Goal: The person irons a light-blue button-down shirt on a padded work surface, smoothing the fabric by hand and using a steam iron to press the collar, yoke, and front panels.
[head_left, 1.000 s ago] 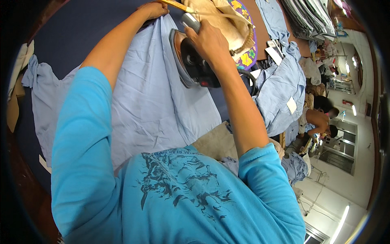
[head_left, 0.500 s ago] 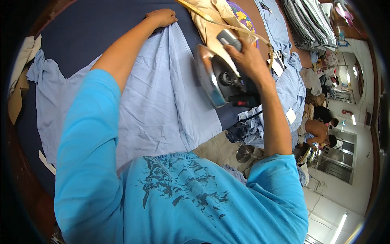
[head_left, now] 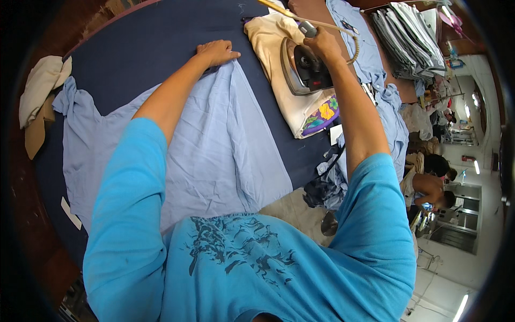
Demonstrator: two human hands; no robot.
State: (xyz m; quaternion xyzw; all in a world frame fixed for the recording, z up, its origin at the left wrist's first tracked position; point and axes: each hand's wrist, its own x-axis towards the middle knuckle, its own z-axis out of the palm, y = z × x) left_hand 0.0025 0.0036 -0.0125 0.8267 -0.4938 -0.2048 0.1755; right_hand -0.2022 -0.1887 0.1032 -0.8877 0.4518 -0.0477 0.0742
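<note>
A light blue shirt is spread over the dark blue table cover, with soft creases and a long fold near its right side. At its far edge my left hand is closed on the fabric, the thumb pointing right; the fingertips are partly hidden. My right hand grips the handle of a clothes iron, off to the right of the shirt. The iron is over a folded beige cloth; whether its soleplate touches the cloth, I cannot tell.
A purple flowered pad shows under the beige cloth. A pale hose runs from the iron. More blue garments lie right, below a stack of grey garments. Another person bends over farther right. Cardboard lies left.
My right hand has carried the iron right, away from the shirt and over the beige cloth. The left hand stays at the shirt's far edge. The whole view has shifted slightly.
</note>
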